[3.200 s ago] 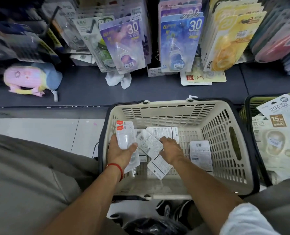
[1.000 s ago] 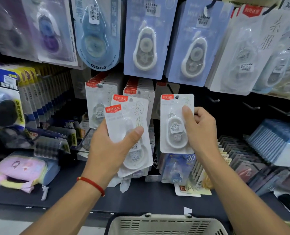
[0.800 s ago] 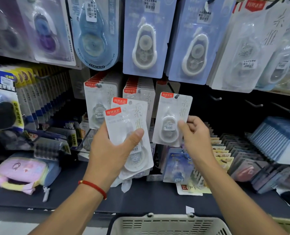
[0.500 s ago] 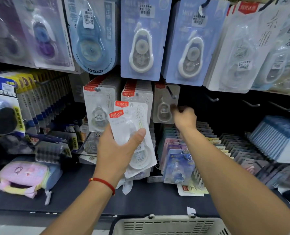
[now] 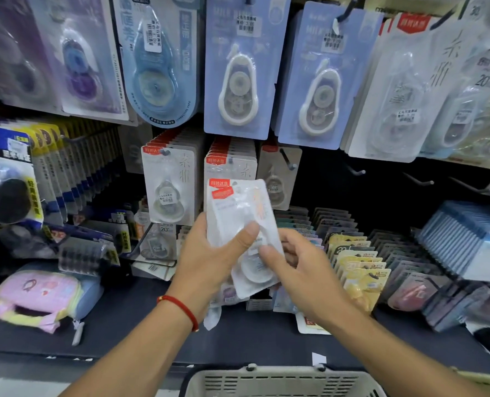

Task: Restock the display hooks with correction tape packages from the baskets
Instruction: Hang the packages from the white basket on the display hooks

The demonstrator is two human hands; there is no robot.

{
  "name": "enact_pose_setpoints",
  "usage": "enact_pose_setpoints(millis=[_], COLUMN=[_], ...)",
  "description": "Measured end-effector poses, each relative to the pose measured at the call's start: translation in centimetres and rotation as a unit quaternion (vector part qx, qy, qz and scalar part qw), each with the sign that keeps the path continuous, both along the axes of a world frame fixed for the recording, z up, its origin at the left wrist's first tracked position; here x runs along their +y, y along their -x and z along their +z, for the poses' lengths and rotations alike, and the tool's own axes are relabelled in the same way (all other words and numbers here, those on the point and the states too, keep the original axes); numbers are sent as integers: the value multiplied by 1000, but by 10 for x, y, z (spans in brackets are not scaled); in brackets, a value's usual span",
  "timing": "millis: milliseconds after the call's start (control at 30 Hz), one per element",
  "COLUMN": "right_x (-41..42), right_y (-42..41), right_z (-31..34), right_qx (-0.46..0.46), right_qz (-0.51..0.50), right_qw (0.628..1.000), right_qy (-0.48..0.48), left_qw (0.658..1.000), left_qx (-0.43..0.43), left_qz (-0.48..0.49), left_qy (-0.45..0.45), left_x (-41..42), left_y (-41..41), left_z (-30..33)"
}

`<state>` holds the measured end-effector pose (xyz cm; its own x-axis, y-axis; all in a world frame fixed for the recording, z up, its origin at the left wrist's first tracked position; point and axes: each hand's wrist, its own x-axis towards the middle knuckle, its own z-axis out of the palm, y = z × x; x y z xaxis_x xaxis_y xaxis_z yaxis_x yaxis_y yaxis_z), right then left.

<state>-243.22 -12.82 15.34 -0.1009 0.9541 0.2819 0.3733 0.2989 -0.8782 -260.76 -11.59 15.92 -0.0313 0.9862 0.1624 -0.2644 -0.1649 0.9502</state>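
Both hands on a small stack of correction tape packages, below a sparsely stocked hook.

The left hand [image 5: 209,253] grips the packages [image 5: 239,224] upright, long axis vertical, thumb across the front; the right hand [image 5: 301,267] pinches the front one's lower edge. The hook [image 5: 288,161], holding one matching package, lies up and slightly right, nearer the right hand. Red corner labels carry unreadable Chinese; a hanging card reads "20". The basket [image 5: 281,381] sits below.

pink pencil case [image 5: 37,299] on dark shelf [image 5: 129,330] | red wrist cord [image 5: 181,306] | blue packs [image 5: 464,242] right
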Motion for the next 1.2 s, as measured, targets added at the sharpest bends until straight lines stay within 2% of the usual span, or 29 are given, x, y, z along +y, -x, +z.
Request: enact_pose_setpoints(millis=[67,233,567,767,933,1000,1067,1133,1200], right_x=[-1,3,10,67,124,130,120,96,62], right_y=[-6,-26,-27,-18,-12,-11,-8,-4,-1], right_z=[-1,8,6,-3,5,4,3,2,2], right_qx=[42,68,94,32,4,-29,-37,-3,66], right_qz=[-40,-121,-143,-203,-231,-253,-271,-233,-120], right_qw=[998,989,984,977,972,964,958,972,991], right_qy=[-3,-44,-58,-49,30,81,84,29,-9], left_qw=[1000,996,994,996,994,993,992,992,993], left_qx=[2,70,59,51,72,86,92,91,84], left_qz=[-7,47,81,32,-9,-23,-30,-35,-40], left_qy=[2,-11,-43,-67,-83,-80,-79,-75,-76], left_x=[1,8,6,7,4,3,3,4,5], left_y=[2,12,13,10,4,4,4,4,2], left_z=[-3,-10,-6,-5,-8,-10,-10,-11,-12])
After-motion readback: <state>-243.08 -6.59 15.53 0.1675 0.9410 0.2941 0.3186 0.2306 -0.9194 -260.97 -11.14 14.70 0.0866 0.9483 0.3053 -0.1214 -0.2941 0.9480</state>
